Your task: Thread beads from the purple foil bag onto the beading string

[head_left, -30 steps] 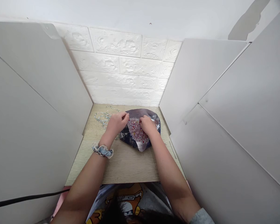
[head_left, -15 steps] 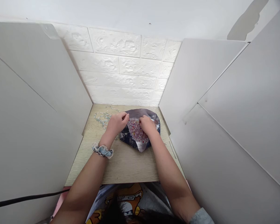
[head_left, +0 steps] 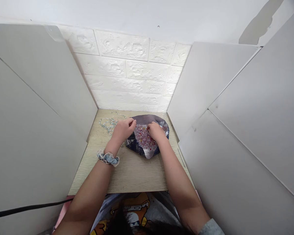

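Observation:
A dark blue foil bag (head_left: 137,147) lies open on the wooden table (head_left: 132,173), with a heap of small pink and white beads (head_left: 144,139) inside it. My left hand (head_left: 122,130) rests at the bag's left edge, fingers curled in a pinch over the beads. My right hand (head_left: 156,131) sits on the beads at the bag's right side, fingers bent and pressed together. What either pinch holds is too small to make out. A blue scrunchie (head_left: 107,158) circles my left wrist.
A strand of pale blue-green beads (head_left: 107,123) lies on the table behind my left hand. White panels (head_left: 46,98) wall the table on both sides and a white brick wall (head_left: 127,71) closes the back. A black cable (head_left: 26,207) runs at lower left.
Nothing has moved beyond a slight shift of the view; both hands stay in the same places over the beads.

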### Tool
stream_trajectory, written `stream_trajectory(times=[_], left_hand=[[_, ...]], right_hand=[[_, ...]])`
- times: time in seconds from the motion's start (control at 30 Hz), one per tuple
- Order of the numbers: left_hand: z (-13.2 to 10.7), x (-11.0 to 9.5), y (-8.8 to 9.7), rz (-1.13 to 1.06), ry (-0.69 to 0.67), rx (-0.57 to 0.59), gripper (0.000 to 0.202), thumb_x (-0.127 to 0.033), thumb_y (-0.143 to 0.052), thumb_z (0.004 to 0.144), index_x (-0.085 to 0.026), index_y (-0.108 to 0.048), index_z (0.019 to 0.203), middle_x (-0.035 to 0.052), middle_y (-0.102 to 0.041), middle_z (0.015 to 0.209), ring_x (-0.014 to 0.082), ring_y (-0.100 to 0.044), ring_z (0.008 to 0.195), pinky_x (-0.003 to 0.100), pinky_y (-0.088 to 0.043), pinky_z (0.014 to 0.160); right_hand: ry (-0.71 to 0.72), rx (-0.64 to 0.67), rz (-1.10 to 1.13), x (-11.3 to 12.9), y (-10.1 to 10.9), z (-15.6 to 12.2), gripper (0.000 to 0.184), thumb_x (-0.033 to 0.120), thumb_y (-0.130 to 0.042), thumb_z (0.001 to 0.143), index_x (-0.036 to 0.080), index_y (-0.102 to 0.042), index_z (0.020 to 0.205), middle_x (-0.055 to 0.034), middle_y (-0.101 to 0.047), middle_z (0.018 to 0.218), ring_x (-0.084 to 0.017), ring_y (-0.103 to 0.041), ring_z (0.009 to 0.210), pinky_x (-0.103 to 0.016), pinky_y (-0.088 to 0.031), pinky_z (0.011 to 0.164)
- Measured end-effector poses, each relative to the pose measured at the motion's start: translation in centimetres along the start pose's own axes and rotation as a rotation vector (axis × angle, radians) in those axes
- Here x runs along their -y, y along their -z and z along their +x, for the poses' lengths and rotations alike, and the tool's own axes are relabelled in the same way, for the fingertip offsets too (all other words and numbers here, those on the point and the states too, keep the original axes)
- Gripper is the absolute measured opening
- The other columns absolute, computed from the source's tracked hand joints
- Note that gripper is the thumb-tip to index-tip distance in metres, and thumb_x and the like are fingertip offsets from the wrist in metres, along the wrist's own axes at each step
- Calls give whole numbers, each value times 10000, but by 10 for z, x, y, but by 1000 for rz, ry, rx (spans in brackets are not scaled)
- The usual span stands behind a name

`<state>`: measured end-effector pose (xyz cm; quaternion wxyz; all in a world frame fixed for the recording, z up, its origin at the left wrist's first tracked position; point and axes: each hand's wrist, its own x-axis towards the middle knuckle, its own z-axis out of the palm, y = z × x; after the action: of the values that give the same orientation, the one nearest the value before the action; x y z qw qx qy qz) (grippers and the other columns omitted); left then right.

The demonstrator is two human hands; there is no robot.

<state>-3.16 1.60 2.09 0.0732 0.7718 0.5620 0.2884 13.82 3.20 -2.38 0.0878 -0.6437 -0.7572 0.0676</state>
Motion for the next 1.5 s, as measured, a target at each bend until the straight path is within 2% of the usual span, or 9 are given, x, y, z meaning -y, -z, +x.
stream_trajectory(times=[0.5,0.9,1.23,1.4,1.5], left_hand=[[0,0,-3,1,-26,0,320,-335,-342,814,-169,-464,569,-5,-456,518,106,-376,514,247,-222,526],[1,3,-8,14,-35,61,339,-341,-300,829,-173,-520,634,26,-529,587,137,-442,569,252,-269,559],[5,6,-17,-249,17,119,308,-361,-368,809,-186,-622,807,22,-651,852,165,-567,825,247,-374,715],[6,4,-18,-311,90,180,334,-376,-395,790,-174,-646,877,12,-636,674,137,-560,586,247,-402,628],[6,4,-18,-310,105,176,331,-360,-414,780,-169,-654,904,17,-640,666,140,-563,588,247,-412,636]], right_hand=[[-26,3,-98,9,1,0,288,154,-325,832,151,-613,840,-76,-564,923,-145,-546,790,-224,-403,645],[-16,-11,-144,15,4,-1,283,144,-340,832,145,-619,879,-100,-585,929,-165,-562,826,-251,-408,711],[-6,-5,-173,20,10,-2,289,118,-344,828,123,-628,883,-130,-591,947,-195,-547,902,-296,-382,781],[13,-13,-182,21,11,-4,306,108,-324,829,145,-615,914,-112,-593,961,-176,-548,883,-275,-384,763],[16,-27,-180,20,11,-4,300,118,-331,829,142,-622,898,-107,-593,956,-179,-543,890,-276,-384,763]])
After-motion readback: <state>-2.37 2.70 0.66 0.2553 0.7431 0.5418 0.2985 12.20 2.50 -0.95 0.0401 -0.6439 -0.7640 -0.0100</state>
